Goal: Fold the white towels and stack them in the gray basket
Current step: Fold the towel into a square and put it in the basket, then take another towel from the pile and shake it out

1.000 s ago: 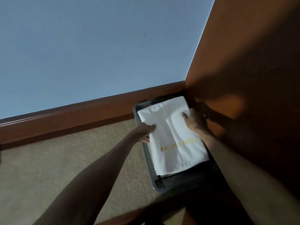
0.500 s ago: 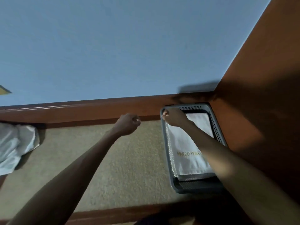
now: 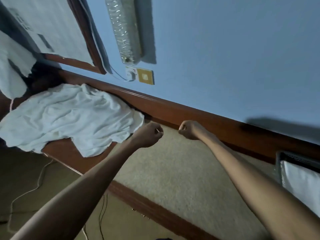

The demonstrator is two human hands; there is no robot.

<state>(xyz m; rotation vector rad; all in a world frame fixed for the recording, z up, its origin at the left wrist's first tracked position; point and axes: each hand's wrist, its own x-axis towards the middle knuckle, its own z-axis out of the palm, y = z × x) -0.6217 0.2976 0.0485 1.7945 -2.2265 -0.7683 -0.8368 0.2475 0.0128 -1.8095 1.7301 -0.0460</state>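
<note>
Both arms are stretched forward over the beige surface [image 3: 173, 170]. The left hand [image 3: 149, 135] is seen with its fingers curled into a fist, and nothing is held in it. The right hand [image 3: 189, 130] is balled up in the same way, also with nothing in it. It is placed just beside the left hand and close to the wooden rail [image 3: 242, 134] that runs along the foot of the blue wall [image 3: 225, 58].

The pile of unfolded white towels [image 3: 69, 116] is spread in a crumpled heap to the left of the left hand. Its nearest edge is close to the knuckles but is not touched by them. The gray basket [image 3: 279, 163] is found at the far right edge of the view, well apart from the right hand and partly cut off. A folded white towel [image 3: 303, 184] is laid flat inside it. A socket plate [image 3: 145, 76] is fixed to the wall above the hands, and a thin cable [image 3: 39, 179] is trailed across the floor at lower left.
</note>
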